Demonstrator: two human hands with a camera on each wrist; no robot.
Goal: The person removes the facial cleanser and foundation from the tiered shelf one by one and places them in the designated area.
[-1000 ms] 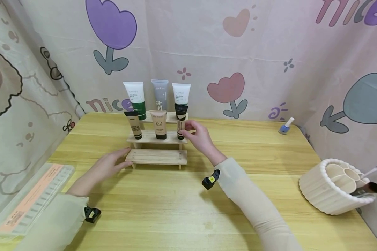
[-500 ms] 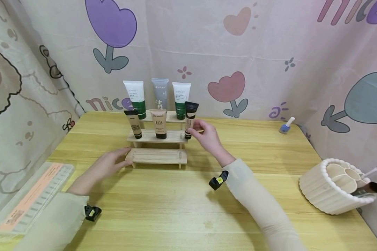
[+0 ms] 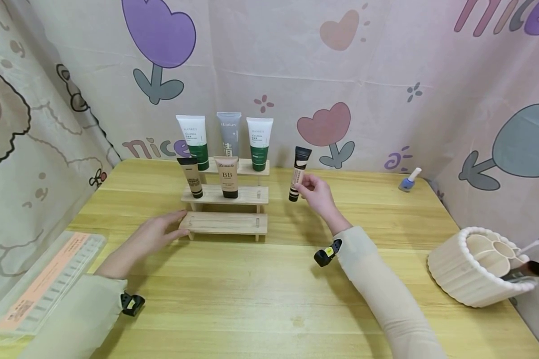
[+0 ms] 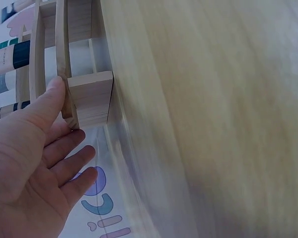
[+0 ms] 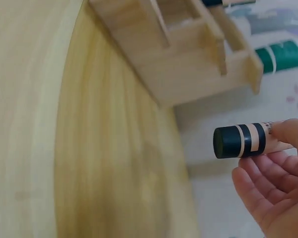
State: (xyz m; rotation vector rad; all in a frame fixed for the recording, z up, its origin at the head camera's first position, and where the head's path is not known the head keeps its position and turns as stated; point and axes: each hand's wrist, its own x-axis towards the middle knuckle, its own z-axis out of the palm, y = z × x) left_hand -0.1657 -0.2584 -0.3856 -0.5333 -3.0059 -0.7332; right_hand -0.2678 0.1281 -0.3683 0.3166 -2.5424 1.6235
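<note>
A slim beige tube with black ends (image 3: 299,174) is pinched upright by my right hand (image 3: 320,197), to the right of the three-tier wooden stand (image 3: 223,223). In the right wrist view the tube's black cap (image 5: 227,142) shows clear of the stand. My left hand (image 3: 154,238) pinches the left end of the lowest tier; the left wrist view shows its thumb (image 4: 53,96) on the wood. On the middle tier stand a gold-and-black tube (image 3: 193,179) and a BB tube (image 3: 227,178). The top tier holds two white-and-green tubes (image 3: 259,144) and a grey tube (image 3: 229,134).
A clear plastic case (image 3: 49,279) with a peach strip lies at the left. A blue nail polish bottle (image 3: 406,184) stands at the back right. Near the right edge is a cream ribbed holder (image 3: 458,271) with brushes. A printed curtain hangs behind the table.
My right hand has lifted the slim tube off the right end of the middle tier and carried it to the right. My left hand has stayed at the stand.
</note>
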